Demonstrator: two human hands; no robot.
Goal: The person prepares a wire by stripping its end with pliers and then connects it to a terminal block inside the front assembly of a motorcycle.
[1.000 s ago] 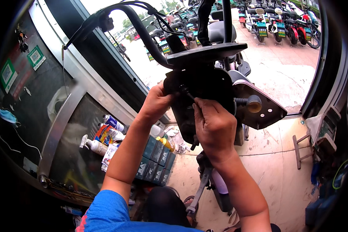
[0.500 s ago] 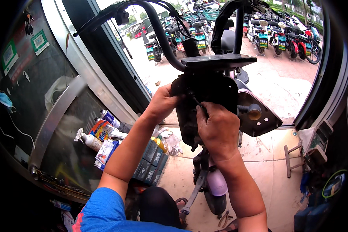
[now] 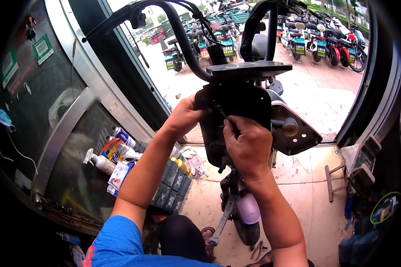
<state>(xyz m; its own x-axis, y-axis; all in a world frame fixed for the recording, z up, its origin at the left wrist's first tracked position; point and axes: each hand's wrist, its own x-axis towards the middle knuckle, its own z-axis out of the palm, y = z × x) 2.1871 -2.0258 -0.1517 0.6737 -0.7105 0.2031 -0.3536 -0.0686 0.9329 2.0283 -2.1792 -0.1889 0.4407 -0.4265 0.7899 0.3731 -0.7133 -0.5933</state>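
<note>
The black front panel [image 3: 236, 115] sits raised just below the scooter's handlebar [image 3: 173, 26]. The left hand [image 3: 185, 116] clasps the panel's left edge. The right hand [image 3: 247, 144] is closed around a thin screwdriver [image 3: 222, 112] (tip at the panel face). Keep the shaft square to the fastener; steady the panel firmly.

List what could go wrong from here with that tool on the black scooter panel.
1. The right hand holds a thin dark tool at a slant on the black panel; it might slip toward the left hand gripping the panel's edge.
2. Anything loosened could drop among the bottles and boxes on the floor below.
3. The tilted plate with a knob juts out beside the right hand and may snag it.
</note>
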